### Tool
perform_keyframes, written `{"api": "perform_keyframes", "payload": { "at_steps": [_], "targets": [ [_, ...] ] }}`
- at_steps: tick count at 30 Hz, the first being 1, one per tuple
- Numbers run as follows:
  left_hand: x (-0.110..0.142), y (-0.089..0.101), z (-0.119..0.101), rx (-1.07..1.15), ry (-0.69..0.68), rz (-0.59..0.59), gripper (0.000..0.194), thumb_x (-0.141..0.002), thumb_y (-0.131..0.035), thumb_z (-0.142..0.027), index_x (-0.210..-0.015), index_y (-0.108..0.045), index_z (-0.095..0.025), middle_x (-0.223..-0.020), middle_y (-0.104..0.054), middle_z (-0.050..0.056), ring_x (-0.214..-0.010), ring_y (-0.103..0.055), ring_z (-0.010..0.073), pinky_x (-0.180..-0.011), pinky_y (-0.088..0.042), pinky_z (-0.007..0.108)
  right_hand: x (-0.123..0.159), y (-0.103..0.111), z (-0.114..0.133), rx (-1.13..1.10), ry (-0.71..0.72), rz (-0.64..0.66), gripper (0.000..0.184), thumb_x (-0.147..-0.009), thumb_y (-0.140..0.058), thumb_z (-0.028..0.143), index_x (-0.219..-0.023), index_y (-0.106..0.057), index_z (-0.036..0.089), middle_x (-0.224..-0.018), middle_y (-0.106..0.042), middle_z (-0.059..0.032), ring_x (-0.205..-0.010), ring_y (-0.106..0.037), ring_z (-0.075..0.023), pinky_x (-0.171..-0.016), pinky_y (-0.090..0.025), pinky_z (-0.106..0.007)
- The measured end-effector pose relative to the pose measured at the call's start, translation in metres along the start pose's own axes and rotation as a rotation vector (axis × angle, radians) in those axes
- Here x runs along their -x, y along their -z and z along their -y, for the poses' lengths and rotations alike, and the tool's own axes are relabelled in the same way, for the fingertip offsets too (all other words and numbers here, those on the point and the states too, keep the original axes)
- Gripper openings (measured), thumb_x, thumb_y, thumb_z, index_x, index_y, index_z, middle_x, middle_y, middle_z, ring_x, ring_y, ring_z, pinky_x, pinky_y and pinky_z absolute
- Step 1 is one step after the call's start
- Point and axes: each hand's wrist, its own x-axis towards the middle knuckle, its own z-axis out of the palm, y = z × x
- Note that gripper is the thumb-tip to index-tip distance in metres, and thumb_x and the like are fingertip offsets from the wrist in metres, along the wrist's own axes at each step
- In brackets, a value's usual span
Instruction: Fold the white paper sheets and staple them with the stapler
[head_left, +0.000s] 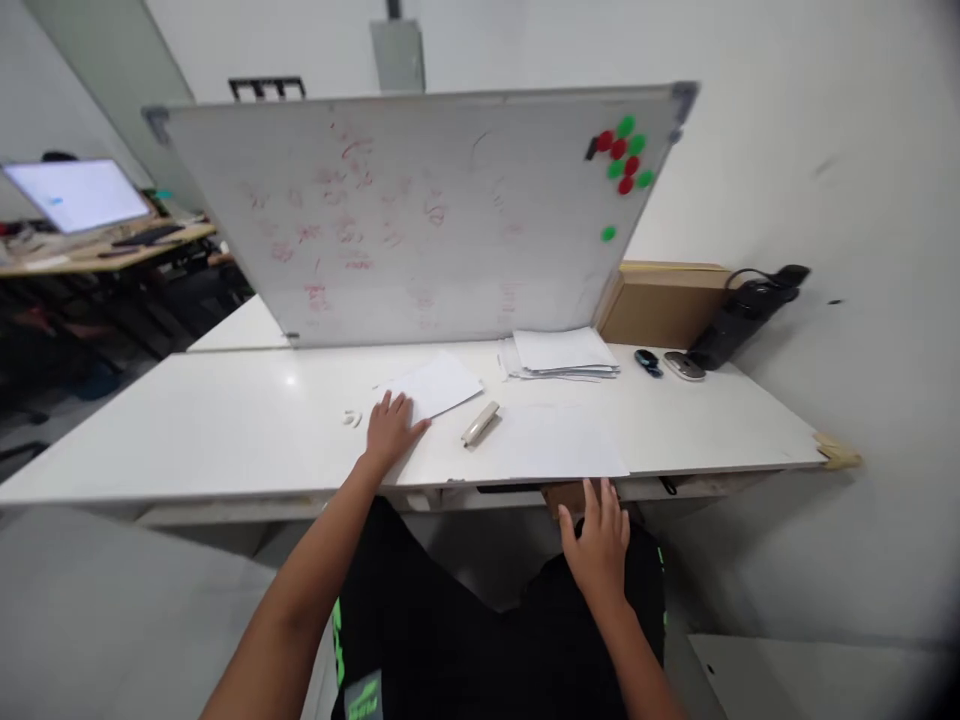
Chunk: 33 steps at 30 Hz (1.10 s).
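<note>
My left hand (393, 432) rests on the table with its fingers spread, touching the near left part of a small stack of white paper (439, 385). To the right of that paper lies a beige stapler (481, 424), apart from both hands. A white sheet (562, 440) lies flat by the table's front edge, hard to tell from the white top. My right hand (598, 538) is just below that edge, above my right thigh, fingers stretched out and holding nothing. A small white curved object (352, 417) sits left of my left hand.
A whiteboard (397, 220) with faint red writing and round magnets leans at the back of the white table (225, 420). Before it lies a pile of papers (562, 352). At the right stand a cardboard box (660, 305), a black bottle (750, 315) and a computer mouse (684, 366).
</note>
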Motion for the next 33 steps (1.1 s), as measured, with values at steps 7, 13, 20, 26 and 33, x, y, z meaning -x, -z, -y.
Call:
{"api": "perform_keyframes", "payload": {
  "at_steps": [7, 13, 20, 26, 33],
  "targets": [
    [-0.002, -0.004, 0.016, -0.032, -0.034, 0.028, 0.058, -0.092, -0.036, -0.054, -0.131, -0.05, -0.014, -0.143, -0.045, 0.01, -0.134, -0.037, 0.0258, -0.11, -0.03, 0.037, 0.033, -0.016, -0.039, -0.023, -0.313, -0.164, 0.066, -0.091, -0.036, 0.044, -0.147, -0.022, 0.014, -0.15, -0.022, -0.0244, -0.139, -0.021, -0.0394, -0.105, -0.022, -0.063],
    [0.001, -0.002, 0.009, 0.014, 0.019, 0.022, 0.052, -0.092, -0.038, -0.052, -0.128, -0.054, -0.019, -0.141, -0.048, 0.006, -0.134, -0.038, 0.0238, -0.11, -0.031, 0.037, 0.031, -0.017, -0.046, -0.071, -0.344, -0.177, 0.067, -0.09, -0.039, 0.044, -0.147, -0.022, 0.013, -0.151, -0.019, -0.0253, -0.139, -0.018, -0.0412, -0.103, -0.021, -0.066],
    [0.005, 0.003, 0.009, 0.108, 0.03, -0.011, 0.045, -0.098, -0.025, -0.041, -0.121, -0.059, -0.022, -0.13, -0.058, 0.001, -0.13, -0.044, 0.0207, -0.105, -0.036, 0.033, 0.033, -0.019, -0.049, -0.088, -0.288, -0.134, 0.063, -0.091, -0.036, 0.044, -0.145, -0.027, 0.014, -0.151, -0.019, -0.0228, -0.14, -0.017, -0.0389, -0.105, -0.02, -0.063],
    [0.011, 0.005, 0.005, 0.057, 0.123, 0.004, 0.044, -0.097, -0.026, -0.037, -0.121, -0.058, -0.02, -0.125, -0.062, 0.005, -0.114, -0.057, 0.0234, -0.095, -0.043, 0.034, 0.039, -0.017, -0.046, -0.105, -0.263, -0.109, 0.061, -0.09, -0.033, 0.045, -0.143, -0.031, 0.015, -0.15, -0.022, -0.0216, -0.139, -0.02, -0.0377, -0.105, -0.024, -0.06],
    [0.001, 0.029, 0.007, 0.055, 0.156, -0.125, 0.037, -0.09, -0.041, -0.044, -0.116, -0.062, -0.027, -0.105, -0.071, 0.003, -0.113, -0.057, 0.0273, -0.09, -0.046, 0.038, -0.05, -0.008, -0.032, -0.083, -0.054, -0.073, 0.056, -0.086, -0.032, 0.051, -0.134, -0.047, 0.026, -0.14, -0.043, -0.0156, -0.129, -0.035, -0.0403, -0.098, -0.024, -0.067]
  ]
}}
